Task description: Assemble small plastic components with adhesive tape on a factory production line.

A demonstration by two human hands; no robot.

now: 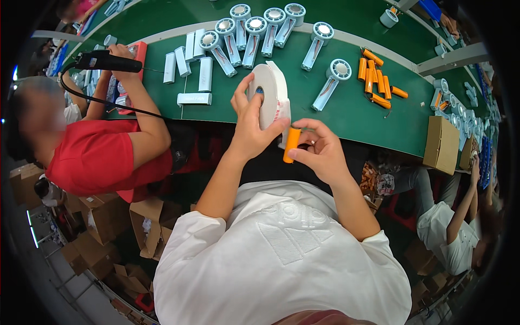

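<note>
My left hand (250, 116) grips a large white roll of tape (275, 97), its fingers through the core and its thumb by the loose strip at the edge. Between thumb and fingers of my right hand (325, 149) is an orange cylindrical battery (292, 145), held upright close against the tape's hanging end. Beyond my hands, light blue handheld fan bodies (325, 89) lie on the green table with their wires showing. To the right of them sits a loose pile of orange batteries (370, 76).
Several pale blue fan covers (205, 75) lie left of the fans. At left, a person in a red shirt (97, 157) works with a black corded tool (108, 61) near a red tray (140, 54). A cardboard box (440, 143) stands at the table's right edge.
</note>
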